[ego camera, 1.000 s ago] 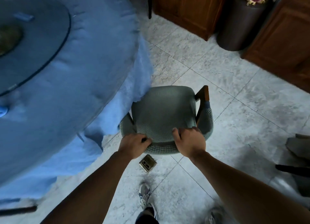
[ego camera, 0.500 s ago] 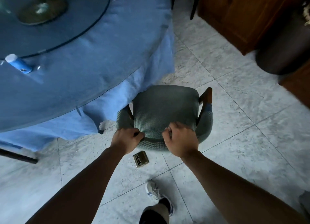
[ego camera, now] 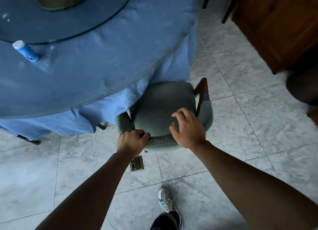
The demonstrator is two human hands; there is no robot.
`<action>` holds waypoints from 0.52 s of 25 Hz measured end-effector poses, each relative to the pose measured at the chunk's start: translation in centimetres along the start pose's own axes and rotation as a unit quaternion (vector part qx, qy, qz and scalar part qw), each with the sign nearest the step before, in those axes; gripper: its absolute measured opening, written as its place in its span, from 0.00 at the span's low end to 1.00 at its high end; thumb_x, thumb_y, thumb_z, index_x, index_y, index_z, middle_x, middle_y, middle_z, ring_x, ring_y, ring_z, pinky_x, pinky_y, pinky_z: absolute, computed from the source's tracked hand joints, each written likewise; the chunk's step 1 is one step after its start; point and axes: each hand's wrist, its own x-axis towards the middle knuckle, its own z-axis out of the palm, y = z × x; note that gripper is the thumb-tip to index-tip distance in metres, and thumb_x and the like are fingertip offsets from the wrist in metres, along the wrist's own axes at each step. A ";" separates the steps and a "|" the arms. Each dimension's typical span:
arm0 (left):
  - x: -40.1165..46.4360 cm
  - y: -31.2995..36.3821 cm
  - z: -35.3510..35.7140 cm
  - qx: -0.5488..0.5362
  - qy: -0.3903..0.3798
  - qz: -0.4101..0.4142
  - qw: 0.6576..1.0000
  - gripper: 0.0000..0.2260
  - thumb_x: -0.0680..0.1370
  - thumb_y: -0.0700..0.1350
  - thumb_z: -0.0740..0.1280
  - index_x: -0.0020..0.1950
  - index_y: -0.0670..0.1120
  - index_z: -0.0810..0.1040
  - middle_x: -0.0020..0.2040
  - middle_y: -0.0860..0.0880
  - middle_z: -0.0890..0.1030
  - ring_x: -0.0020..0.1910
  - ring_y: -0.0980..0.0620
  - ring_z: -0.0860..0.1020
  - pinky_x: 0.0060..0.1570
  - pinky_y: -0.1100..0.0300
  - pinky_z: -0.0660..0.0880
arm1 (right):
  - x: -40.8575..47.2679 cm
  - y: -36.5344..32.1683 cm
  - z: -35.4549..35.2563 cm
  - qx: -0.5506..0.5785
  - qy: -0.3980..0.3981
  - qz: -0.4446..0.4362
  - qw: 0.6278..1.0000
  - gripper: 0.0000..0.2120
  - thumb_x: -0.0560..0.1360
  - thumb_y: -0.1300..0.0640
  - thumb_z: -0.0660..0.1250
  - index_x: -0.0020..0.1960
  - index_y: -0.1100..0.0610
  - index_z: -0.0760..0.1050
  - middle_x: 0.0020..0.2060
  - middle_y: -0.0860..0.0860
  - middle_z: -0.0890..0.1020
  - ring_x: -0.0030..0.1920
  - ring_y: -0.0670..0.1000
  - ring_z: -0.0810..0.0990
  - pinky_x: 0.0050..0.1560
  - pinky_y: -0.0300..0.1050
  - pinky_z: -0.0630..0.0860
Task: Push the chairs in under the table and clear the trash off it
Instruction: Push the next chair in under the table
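Marble floor tiles (ego camera: 240,143) held a green chair (ego camera: 161,105) at the tabletop's (ego camera: 103,61) five o'clock; left hand (ego camera: 131,141) gripped its backrest, right hand (ego camera: 186,130) hovered loose-fingered.

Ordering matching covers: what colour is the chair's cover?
Grey-green waffle-textured chair cover, head view.

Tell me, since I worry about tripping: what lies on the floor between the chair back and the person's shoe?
In the head view, a small brass floor plate is set in the tiled floor between the chair and the shoe.

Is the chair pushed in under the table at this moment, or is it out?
Mostly out. The chair has only its front edge at the hanging tablecloth; nearly the whole seat shows on open floor.
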 end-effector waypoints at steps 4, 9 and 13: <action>0.5 2.8 0.6 -0.019 0.019 -0.054 0.998 0.23 0.74 0.62 0.55 0.39 0.49 0.82 0.36 0.48 0.82 0.37 0.46 0.76 0.41 0.56 0.66 | 2.7 2.6 -0.4 0.024 -0.030 -0.039 0.999 0.17 0.74 0.50 0.62 0.57 0.59 0.79 0.54 0.53 0.77 0.53 0.56 0.77 0.52 0.53 0.78; 1.1 8.2 2.2 -0.053 0.050 -0.130 0.989 0.22 0.73 0.62 0.55 0.37 0.49 0.80 0.36 0.47 0.82 0.39 0.44 0.77 0.42 0.55 0.69 | 5.7 7.2 -2.2 0.037 -0.065 -0.095 0.993 0.17 0.73 0.53 0.63 0.57 0.59 0.79 0.53 0.53 0.78 0.53 0.55 0.78 0.53 0.52 0.78; 2.1 13.7 3.7 -0.069 0.074 -0.194 0.976 0.21 0.73 0.62 0.55 0.37 0.49 0.79 0.37 0.48 0.83 0.40 0.45 0.76 0.41 0.56 0.67 | 8.2 11.6 -4.0 0.057 -0.086 -0.133 0.986 0.17 0.72 0.53 0.61 0.55 0.59 0.80 0.52 0.53 0.79 0.51 0.56 0.78 0.51 0.50 0.78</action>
